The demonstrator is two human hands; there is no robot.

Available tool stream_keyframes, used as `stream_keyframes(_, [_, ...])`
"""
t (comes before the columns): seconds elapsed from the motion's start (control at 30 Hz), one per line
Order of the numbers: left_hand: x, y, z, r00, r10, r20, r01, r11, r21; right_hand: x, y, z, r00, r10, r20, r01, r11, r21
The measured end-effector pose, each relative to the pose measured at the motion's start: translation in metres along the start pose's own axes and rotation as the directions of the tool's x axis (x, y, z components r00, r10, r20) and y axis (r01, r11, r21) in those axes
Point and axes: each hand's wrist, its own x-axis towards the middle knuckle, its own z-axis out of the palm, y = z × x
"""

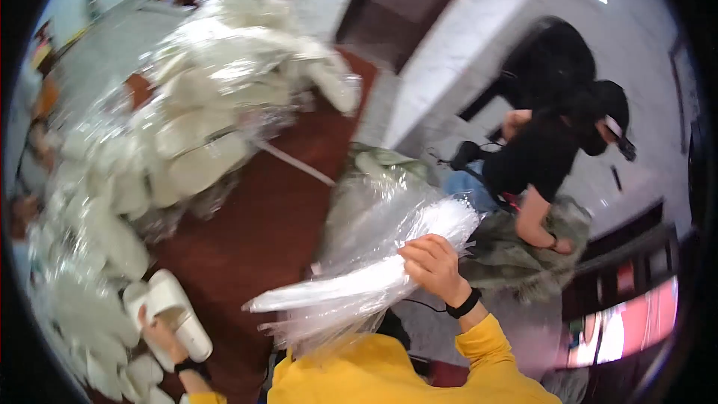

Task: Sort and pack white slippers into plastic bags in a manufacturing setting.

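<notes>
My right hand (437, 268) grips a thick sheaf of clear plastic bags (329, 293) in front of my yellow top, its fingers wrapped over the upper edge. At the lower left, my left hand (161, 335) is closed on a pair of cream slide sandals (179, 307). The thumb and fingers are partly hidden by the shoes. Beside that hand lies a big heap of similar pale slides in clear wrapping (112, 247).
A dark red-brown table (232, 254) carries the wrapped heap (224, 82). A green-grey sack (389, 161) stands at its right side. Beyond it, a person in black (535, 150) bends over another sack (523, 262). A black round-backed chair (553, 56) stands behind them.
</notes>
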Motion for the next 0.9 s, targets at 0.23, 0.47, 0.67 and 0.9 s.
stream_keyframes(0.23, [0.007,0.047,0.105,0.992,-0.014,0.127,0.026,0.996,-0.091,-0.137,0.05,-0.113,0.897,0.42,-0.139,-0.426,0.733,-0.531])
stream_keyframes(0.47, [0.008,0.088,0.196,0.919,0.058,0.391,-0.042,0.998,-0.051,-0.25,0.058,-0.187,0.569,0.663,-0.487,-0.764,0.206,-0.612])
stream_keyframes(0.67, [0.002,0.128,0.268,0.825,0.128,0.551,-0.127,0.991,-0.041,-0.252,0.008,-0.208,0.686,0.597,-0.416,-0.648,0.243,-0.722])
stream_keyframes(0.9, [-0.016,0.162,0.314,0.699,0.179,0.693,-0.246,0.969,-0.002,-0.242,-0.049,-0.213,0.739,0.537,-0.407,-0.6,0.25,-0.76])
